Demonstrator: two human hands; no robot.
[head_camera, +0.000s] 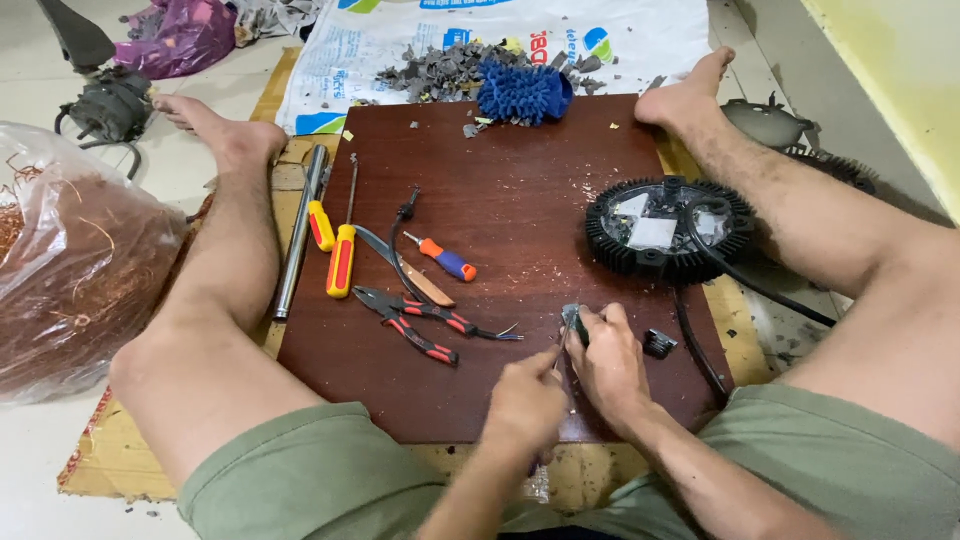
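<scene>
The 2 hands meet at the near edge of the brown board (520, 210). The right hand (610, 365) is curled tightly around a small dark part (574, 322), and the left hand (525, 400) pinches a thin metal tool (565, 335) against it. Pliers (415, 320) lie just left of them, and a round black housing (668, 230) sits farther right.

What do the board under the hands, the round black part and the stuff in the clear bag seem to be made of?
Board: likely wood or laminate, dark reddish-brown with a smooth, slightly shiny face.
Round black part: looks like cast metal or hard plastic, matte, with ribbed fins around its rim; which one is unclear.
Bag contents: probably copper wire, thin tangled reddish-orange strands behind clear plastic film.
</scene>
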